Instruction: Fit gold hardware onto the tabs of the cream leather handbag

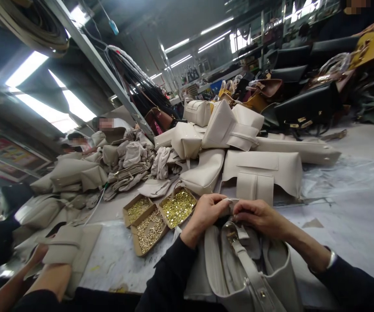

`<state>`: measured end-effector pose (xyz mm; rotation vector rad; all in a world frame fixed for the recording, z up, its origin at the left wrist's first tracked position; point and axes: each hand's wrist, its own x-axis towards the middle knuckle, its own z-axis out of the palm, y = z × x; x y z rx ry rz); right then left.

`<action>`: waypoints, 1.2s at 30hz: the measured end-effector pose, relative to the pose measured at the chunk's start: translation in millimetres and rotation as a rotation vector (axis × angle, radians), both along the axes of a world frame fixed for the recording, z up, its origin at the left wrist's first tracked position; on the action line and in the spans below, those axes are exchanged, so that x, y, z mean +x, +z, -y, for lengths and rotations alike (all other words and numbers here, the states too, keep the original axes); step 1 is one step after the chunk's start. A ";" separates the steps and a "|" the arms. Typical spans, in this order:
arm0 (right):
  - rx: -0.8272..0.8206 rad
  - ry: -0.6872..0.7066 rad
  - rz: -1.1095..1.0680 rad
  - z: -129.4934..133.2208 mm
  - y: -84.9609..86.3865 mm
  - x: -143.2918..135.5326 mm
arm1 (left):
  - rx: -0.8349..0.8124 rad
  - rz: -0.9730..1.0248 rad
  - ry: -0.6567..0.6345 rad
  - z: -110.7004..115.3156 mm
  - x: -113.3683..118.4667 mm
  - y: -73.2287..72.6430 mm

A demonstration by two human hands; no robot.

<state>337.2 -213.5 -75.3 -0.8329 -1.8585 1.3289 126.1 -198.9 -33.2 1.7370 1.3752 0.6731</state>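
A light beige handbag (213, 264) stands in front of me with its top gaping. My left hand (208, 210) is closed, thumb and fingers pinching the bag's far upper edge. Close beside it, my right hand (260, 216) is also closed, its fingertips pinched at the same edge; any small part between them is hidden. A strap (247, 262) with a gold-coloured buckle (231, 236) runs across the bag's opening toward me. Left of my left hand lie open cardboard boxes of small metal pieces, including a box of shiny gold pieces (178, 209) and a box of copper-toned pieces (148, 229).
Beige bag bodies (265, 167) are heaped just beyond my hands. Black handbags (307, 108) stand at the back right. At the left, a co-worker's arm (55, 277) reaches to a beige piece (65, 245). A slanted metal post (105, 73) rises behind the table.
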 end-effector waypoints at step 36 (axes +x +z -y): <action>0.529 -0.419 0.194 19.2 -19.7 -25.8 | -0.195 0.422 0.132 1.3 -12.4 -31.5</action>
